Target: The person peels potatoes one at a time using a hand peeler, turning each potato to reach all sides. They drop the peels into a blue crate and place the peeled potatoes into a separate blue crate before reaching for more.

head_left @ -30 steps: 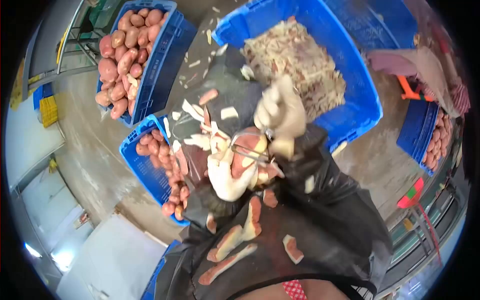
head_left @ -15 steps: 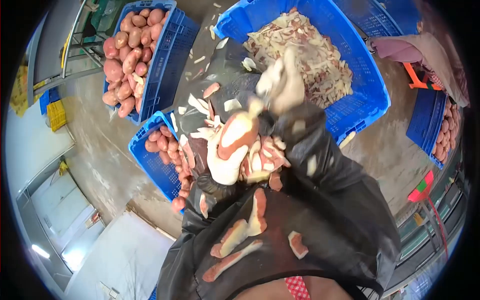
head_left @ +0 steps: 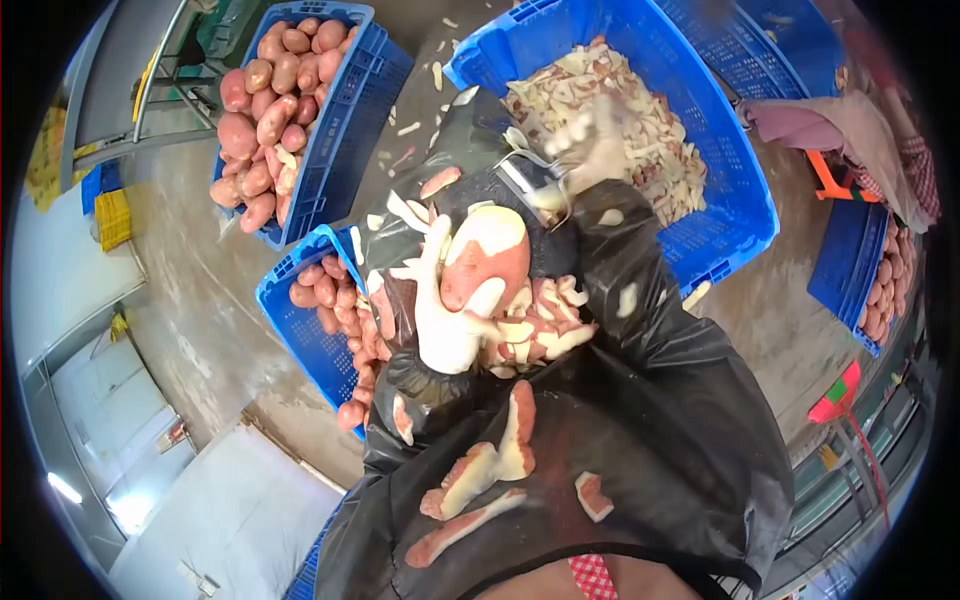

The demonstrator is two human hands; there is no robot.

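The half-peeled potato (head_left: 488, 262) sits over the lap of the black apron (head_left: 660, 430), cradled in the left hand (head_left: 450, 325), its red skin between thumb and fingers and its bare pale end pointing away from the body. Farther out, the right hand (head_left: 592, 150), blurred, is curled round a metal peeler (head_left: 545, 198), apart from the potato and near the left edge of a blue crate (head_left: 728, 185) of peelings (head_left: 655, 135). Loose peel (head_left: 545, 315) lies heaped beside the left hand, and a smaller crate (head_left: 310, 345) stands past the apron's left edge.
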